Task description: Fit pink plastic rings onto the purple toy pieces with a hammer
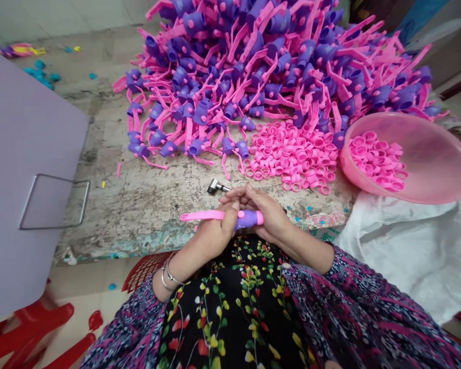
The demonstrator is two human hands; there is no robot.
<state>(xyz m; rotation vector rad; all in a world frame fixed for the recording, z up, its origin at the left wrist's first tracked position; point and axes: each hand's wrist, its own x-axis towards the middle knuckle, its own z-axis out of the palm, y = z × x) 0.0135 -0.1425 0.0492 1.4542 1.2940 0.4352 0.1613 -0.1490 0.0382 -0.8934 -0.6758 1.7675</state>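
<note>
My left hand (218, 230) is wrapped around a purple-and-pink plastic toy part (248, 219), held level near the table's front edge. Its long pink arm (202, 216) sticks out to the left past my fist. At the part's right end is a pink band, close against my right palm. My right hand (271, 212) is cupped there with its fingers stretched out behind the part, partly hidden by my left hand. Just beyond my fingertips lies a small metal tool with a black end (216, 186).
A large heap of purple-and-pink parts (230, 87) covers the back of the table. Loose pink rings (295, 154) lie before it. More rings sit in a pink bowl (438, 154) at right, above white cloth (411, 251). A lilac panel with a wire handle (34, 154) stands left.
</note>
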